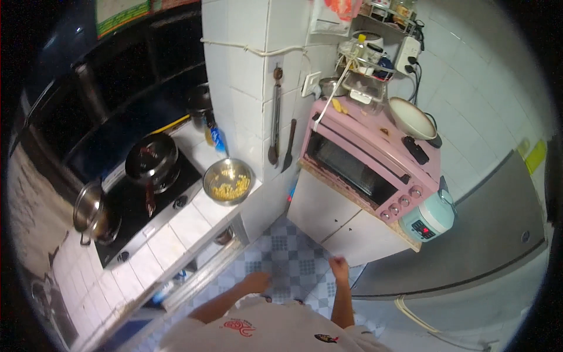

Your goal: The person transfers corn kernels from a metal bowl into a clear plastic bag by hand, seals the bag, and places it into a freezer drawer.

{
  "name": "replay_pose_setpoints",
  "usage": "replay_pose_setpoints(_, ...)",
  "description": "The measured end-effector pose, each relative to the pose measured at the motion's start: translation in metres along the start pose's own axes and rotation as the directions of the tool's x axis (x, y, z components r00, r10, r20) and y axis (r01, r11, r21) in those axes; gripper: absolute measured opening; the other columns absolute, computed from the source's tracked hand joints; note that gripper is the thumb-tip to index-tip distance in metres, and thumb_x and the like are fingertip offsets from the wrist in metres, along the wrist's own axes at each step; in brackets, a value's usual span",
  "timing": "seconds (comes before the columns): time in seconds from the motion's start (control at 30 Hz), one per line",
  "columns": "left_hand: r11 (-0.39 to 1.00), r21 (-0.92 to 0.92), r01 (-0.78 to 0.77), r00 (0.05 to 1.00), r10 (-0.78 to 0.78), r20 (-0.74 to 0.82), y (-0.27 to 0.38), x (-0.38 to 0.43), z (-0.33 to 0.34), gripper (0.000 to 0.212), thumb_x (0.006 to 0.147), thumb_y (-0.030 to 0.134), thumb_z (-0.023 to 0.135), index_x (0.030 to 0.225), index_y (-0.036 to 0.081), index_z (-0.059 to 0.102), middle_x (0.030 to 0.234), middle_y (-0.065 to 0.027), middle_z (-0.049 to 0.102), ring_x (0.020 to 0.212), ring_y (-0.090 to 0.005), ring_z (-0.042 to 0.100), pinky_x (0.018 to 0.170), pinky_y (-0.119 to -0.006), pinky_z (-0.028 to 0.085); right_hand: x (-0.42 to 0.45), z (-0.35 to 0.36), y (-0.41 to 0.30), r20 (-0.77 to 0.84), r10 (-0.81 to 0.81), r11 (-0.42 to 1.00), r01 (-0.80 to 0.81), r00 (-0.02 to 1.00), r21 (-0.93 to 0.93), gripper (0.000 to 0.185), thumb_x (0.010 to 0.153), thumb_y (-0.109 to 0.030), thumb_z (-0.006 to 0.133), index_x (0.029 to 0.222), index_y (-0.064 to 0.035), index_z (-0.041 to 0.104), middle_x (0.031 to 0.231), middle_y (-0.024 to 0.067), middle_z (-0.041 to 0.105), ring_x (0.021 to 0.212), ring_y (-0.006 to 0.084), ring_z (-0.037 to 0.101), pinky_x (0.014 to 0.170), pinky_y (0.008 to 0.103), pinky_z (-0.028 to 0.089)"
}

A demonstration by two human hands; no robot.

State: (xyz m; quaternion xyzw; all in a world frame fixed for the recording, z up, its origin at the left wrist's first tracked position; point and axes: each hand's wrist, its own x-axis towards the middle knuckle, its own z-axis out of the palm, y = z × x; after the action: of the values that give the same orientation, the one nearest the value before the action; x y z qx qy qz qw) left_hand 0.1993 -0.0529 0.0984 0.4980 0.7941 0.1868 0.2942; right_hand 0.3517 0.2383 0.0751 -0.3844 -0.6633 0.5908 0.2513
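Note:
My left hand (258,281) hangs over the tiled floor, in front of the white-tiled counter (169,242). It touches nothing that I can see, and its fingers are too blurred to read. Close to the white cabinet doors (325,209), my right hand (339,266) is curled like a fist with nothing visible in it. At the counter's near right corner stands a steel bowl (214,174) holding pale yellow chopped food (231,190). A dark frying pan (151,158) with a brown handle rests on the black glass gas hob (125,220), beside a steel pot (90,207).
A pink toaster oven (352,163) tops the cabinet, carrying a white bowl (411,118) and a clear container (365,94). Beside it is a mint rice cooker (429,218). A grey refrigerator (475,229) stands at right. Utensils (276,119) hang on the tiled pillar (246,101).

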Motion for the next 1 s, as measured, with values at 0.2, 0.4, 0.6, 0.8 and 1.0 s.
replay_pose_setpoints(0.2, 0.942, -0.333, 0.043, 0.999, -0.048, -0.005, -0.001, 0.027, -0.085, 0.029, 0.078, 0.021, 0.052, 0.102, 0.005, 0.054, 0.09, -0.0141, 0.06, 0.082, -0.0274, 0.057, 0.071, -0.034, 0.045, 0.123, 0.054, -0.317, 0.123, -0.735, 0.671, 0.742, 0.667, -0.013, 0.013, 0.086, -0.01, 0.044, 0.078, -0.0022, 0.05, 0.069, 0.0, 0.047, 0.063, 0.0086, 0.04, 0.056, 0.0214, 0.036)
replay_pose_setpoints(0.4, 0.956, -0.06, -0.287, 0.837, 0.22, -0.501, 0.099, 0.058, -0.281, 0.027, 0.077, 0.009, 0.055, 0.104, 0.004, 0.054, 0.103, -0.0143, 0.055, 0.094, -0.0274, 0.053, 0.08, -0.033, 0.042, 0.227, 0.059, -0.531, -0.041, -0.921, 0.389, 0.904, 0.388, -0.176, 0.015, 0.078, -0.013, 0.053, 0.086, -0.0027, 0.06, 0.069, 0.0053, 0.055, 0.064, 0.0137, 0.051, 0.059, 0.0257, 0.041)
replay_pose_setpoints(0.6, 0.815, 0.488, -0.313, 0.486, 0.579, -0.655, 0.222, 0.111, -0.453, 0.028, 0.071, 0.005, 0.056, 0.099, 0.003, 0.052, 0.111, -0.0188, 0.045, 0.103, -0.0351, 0.042, 0.088, -0.038, 0.036, 0.331, 0.072, -0.641, -0.068, -0.986, 0.164, 0.856, 0.15, -0.491, 0.015, 0.072, -0.011, 0.053, 0.083, -0.0077, 0.064, 0.077, 0.0123, 0.057, 0.072, 0.0287, 0.055, 0.066, 0.0365, 0.044)
replay_pose_setpoints(0.8, 0.6, 0.799, -0.031, 0.229, 0.783, -0.579, 0.293, 0.195, -0.563, 0.034, 0.066, 0.003, 0.059, 0.1, 0.004, 0.053, 0.116, -0.0192, 0.042, 0.107, -0.0354, 0.04, 0.09, -0.04, 0.034, 0.368, 0.087, -0.699, -0.032, -0.999, 0.001, 0.865, -0.017, -0.502, 0.012, 0.066, -0.011, 0.062, 0.078, -0.0106, 0.062, 0.078, 0.0073, 0.049, 0.074, 0.0249, 0.052, 0.063, 0.035, 0.042)
replay_pose_setpoints(1.0, 0.47, 0.875, 0.112, 0.282, 0.83, -0.482, 0.299, 0.268, -0.599, 0.038, 0.062, 0.003, 0.061, 0.099, 0.003, 0.054, 0.115, -0.0219, 0.041, 0.109, -0.0357, 0.038, 0.092, -0.042, 0.031, 0.399, 0.089, -0.704, 0.04, -0.999, -0.03, 0.92, -0.016, -0.391, 0.023, 0.061, -0.009, 0.066, 0.083, -0.0089, 0.059, 0.084, 0.0059, 0.046, 0.078, 0.0236, 0.052, 0.067, 0.0335, 0.044)
